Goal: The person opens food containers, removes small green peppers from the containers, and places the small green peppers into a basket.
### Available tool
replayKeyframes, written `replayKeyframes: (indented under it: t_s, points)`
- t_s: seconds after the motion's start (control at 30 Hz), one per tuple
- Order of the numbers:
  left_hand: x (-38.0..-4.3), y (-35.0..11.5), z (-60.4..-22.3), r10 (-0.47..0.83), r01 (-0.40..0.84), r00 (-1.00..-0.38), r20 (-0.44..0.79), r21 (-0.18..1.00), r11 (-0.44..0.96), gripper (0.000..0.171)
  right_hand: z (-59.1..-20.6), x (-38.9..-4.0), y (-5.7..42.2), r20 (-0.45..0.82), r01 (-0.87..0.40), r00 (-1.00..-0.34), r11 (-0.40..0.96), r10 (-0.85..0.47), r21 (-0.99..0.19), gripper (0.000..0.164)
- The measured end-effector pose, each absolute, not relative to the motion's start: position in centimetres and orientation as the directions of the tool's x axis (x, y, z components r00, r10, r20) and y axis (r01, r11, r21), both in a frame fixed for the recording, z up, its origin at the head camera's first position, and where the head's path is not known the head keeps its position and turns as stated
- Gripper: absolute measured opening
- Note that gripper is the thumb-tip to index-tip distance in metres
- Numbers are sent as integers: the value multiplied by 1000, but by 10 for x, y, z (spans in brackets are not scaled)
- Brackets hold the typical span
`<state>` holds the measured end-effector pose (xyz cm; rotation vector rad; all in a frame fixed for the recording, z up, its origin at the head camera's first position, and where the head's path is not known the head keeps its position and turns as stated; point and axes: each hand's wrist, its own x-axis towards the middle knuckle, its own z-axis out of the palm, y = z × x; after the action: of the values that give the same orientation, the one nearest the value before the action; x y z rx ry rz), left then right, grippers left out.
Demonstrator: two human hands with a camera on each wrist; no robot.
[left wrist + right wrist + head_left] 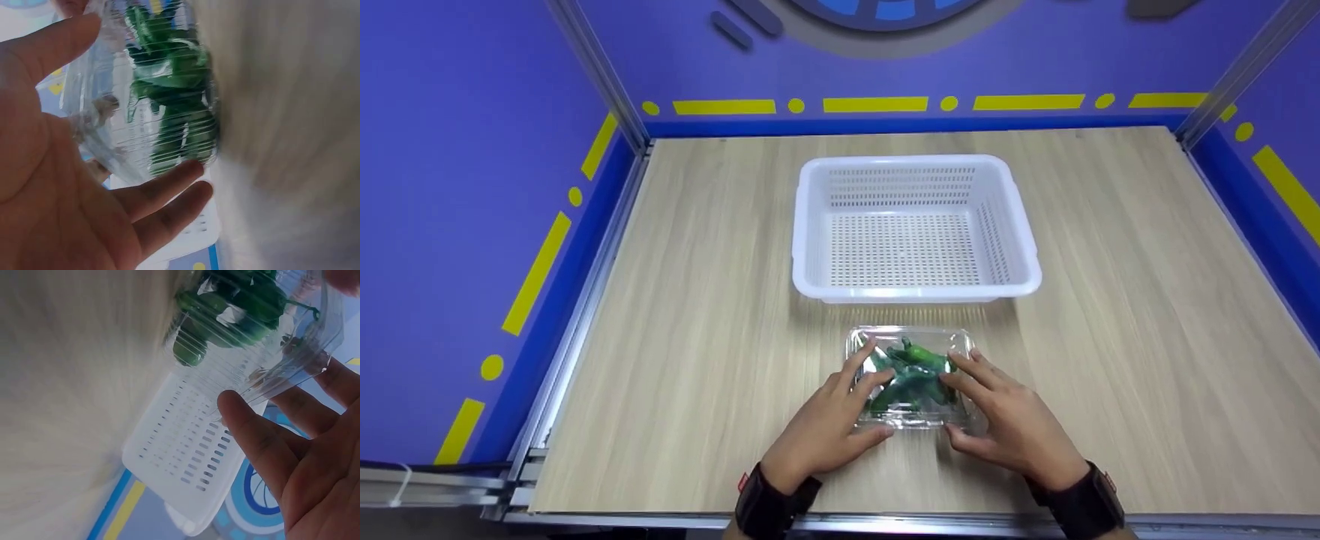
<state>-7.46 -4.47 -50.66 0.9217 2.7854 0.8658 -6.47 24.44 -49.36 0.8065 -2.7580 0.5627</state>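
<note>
A clear plastic clamshell box [911, 417] with green peppers [919, 382] inside lies on the table. Its lid is down over the peppers. My left hand [829, 424] is at the box's left side, two fingers reaching over the lid and the thumb by the front edge. From the other side my right hand [1012, 424] touches the lid with its fingertips, its thumb low at the front right corner. Both wrist views show the fingers fairly straight against the plastic and the palms away from it. In the right wrist view the peppers [239, 315] show through the ribbed wall.
Just behind the box stands a white perforated plastic basket [916, 292], with nothing in it. The wooden tabletop [697, 315] has a metal rail [945, 523] along its front. Blue panels with yellow marks [875, 106] rise at the back and both sides.
</note>
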Motion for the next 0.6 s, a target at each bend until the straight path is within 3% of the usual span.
replayKeyframes:
  t_s: [0.6]
  points:
    - [-76,-41,-504,540,484,-839,59,533,694,68,-492,-70,243,343,-611,-776,764,-528,-207,52]
